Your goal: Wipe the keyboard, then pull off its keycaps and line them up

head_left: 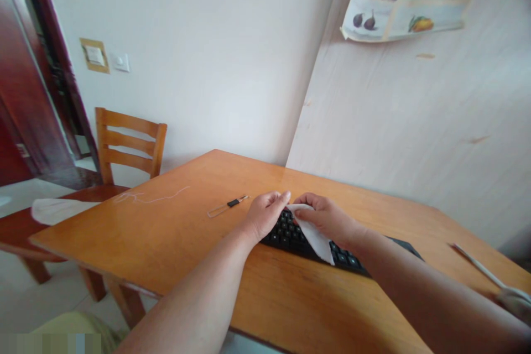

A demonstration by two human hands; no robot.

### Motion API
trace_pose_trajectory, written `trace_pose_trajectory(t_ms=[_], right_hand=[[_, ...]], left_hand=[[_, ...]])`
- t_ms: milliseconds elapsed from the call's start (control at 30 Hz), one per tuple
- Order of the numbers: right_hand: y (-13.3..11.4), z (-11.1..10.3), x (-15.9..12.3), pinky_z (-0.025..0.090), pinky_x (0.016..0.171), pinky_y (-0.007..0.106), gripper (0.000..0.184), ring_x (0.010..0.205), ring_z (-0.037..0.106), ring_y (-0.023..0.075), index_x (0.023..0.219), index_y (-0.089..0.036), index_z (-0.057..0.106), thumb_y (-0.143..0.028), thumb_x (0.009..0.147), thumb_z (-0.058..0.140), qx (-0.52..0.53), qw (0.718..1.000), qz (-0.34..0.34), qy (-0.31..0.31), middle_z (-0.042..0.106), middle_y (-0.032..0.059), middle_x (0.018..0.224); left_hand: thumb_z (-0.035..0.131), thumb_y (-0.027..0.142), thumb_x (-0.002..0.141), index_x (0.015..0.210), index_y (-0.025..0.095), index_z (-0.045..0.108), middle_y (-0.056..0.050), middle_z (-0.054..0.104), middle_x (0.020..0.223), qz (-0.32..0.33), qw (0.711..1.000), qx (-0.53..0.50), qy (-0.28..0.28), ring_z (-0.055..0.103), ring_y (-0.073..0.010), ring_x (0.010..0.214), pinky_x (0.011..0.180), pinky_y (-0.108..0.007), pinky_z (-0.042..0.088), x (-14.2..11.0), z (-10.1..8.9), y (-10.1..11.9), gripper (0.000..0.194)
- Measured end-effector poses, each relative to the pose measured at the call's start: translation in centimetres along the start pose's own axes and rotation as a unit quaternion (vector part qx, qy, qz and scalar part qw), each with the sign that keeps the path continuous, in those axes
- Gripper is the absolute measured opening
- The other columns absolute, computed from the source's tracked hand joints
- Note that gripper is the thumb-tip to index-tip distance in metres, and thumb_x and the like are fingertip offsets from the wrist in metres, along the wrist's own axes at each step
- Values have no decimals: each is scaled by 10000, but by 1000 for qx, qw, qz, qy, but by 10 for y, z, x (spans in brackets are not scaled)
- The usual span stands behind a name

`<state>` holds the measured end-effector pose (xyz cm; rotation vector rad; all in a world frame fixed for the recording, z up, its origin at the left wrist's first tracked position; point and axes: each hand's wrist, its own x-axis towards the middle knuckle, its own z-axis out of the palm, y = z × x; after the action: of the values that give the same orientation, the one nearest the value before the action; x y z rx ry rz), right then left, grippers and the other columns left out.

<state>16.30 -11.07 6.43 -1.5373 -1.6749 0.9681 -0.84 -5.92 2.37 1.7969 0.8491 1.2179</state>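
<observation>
A black keyboard point(290, 235) lies on the wooden table, partly covered by my hands and right forearm. My right hand point(326, 217) pinches a white tissue point(317, 239) between thumb and fingers. The tissue hangs over the keys, its lower end at the keyboard's near edge. At the keyboard's left end is my left hand point(266, 213), fingers curled and thumb pointing toward the tissue's upper corner. What its fingers grip is hidden.
On the table point(166, 232), a black and pale metal object point(233, 203) lies left of my hands, with a thin white string point(153, 198) farther left. A thin stick point(477, 264) lies at the right. A wooden chair point(128, 141) stands beyond the left edge; walls rise behind.
</observation>
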Motion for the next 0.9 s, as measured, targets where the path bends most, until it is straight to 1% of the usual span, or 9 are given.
trace_pose_trajectory(t_ms=[100, 300, 467, 500, 567, 667, 733, 800, 900], right_hand=[[0, -1, 1, 315, 426, 193, 245, 487, 462, 88, 946, -189, 585, -379, 794, 607, 22, 1000, 9, 0, 573, -34, 644], [-6, -7, 1, 360, 475, 194, 374, 535, 511, 99, 1010, -192, 615, -463, 757, 659, 13, 1000, 17, -14, 632, -17, 705], [-11, -15, 7, 363, 480, 197, 262, 508, 487, 91, 879, -167, 653, -397, 753, 646, -25, 999, 24, -15, 603, -19, 634], [-12, -16, 9, 360, 473, 197, 244, 505, 487, 92, 861, -165, 657, -380, 747, 644, -43, 999, 27, -13, 600, -19, 624], [-16, -18, 13, 357, 460, 200, 221, 509, 502, 100, 832, -165, 671, -359, 731, 642, -90, 995, 32, -21, 607, -13, 628], [-20, -18, 20, 363, 453, 203, 196, 516, 525, 111, 796, -165, 692, -334, 706, 645, -165, 984, 40, -61, 619, -5, 632], [-23, -14, 27, 356, 450, 202, 179, 506, 517, 110, 775, -165, 694, -314, 692, 643, -203, 975, 39, -85, 600, -11, 601], [-25, -8, 34, 340, 443, 204, 155, 491, 497, 107, 743, -163, 686, -293, 681, 630, -231, 967, 34, -102, 567, -19, 566], [-30, 3, 44, 320, 437, 211, 136, 472, 467, 101, 695, -165, 666, -284, 670, 604, -253, 960, 27, -121, 527, -27, 541]], left_hand=[[512, 515, 859, 739, 167, 642, 13, 628, 697, 26, 998, 36, -37, 560, -151, 695, 636, -240, 389, -2, 0, 1, 390], [481, 506, 875, 707, 171, 609, 22, 592, 675, 28, 998, 38, -43, 532, -141, 670, 622, -234, 375, -1, 0, -3, 395], [491, 514, 869, 720, 174, 652, 4, 634, 676, 22, 998, 52, -42, 577, -166, 689, 633, -251, 385, 0, -1, -2, 404], [489, 518, 869, 704, 174, 653, -3, 641, 670, 17, 998, 58, -29, 585, -171, 688, 634, -256, 387, 0, -2, -3, 415], [478, 525, 873, 683, 174, 649, -20, 657, 667, -3, 998, 53, 22, 603, -180, 684, 635, -265, 396, 3, -4, -5, 434], [486, 537, 864, 682, 168, 638, -51, 680, 692, -51, 991, 5, 120, 630, -194, 700, 645, -275, 426, 8, -7, -13, 438], [510, 528, 849, 680, 164, 631, -68, 686, 704, -76, 983, -33, 165, 642, -202, 712, 646, -278, 443, 11, -9, -18, 420], [528, 518, 836, 685, 160, 632, -78, 691, 717, -91, 977, -55, 182, 645, -205, 713, 635, -278, 449, 13, -10, -23, 402], [533, 519, 829, 689, 158, 638, -78, 689, 709, -98, 977, -51, 185, 635, -200, 688, 617, -278, 442, 13, -11, -27, 401]])
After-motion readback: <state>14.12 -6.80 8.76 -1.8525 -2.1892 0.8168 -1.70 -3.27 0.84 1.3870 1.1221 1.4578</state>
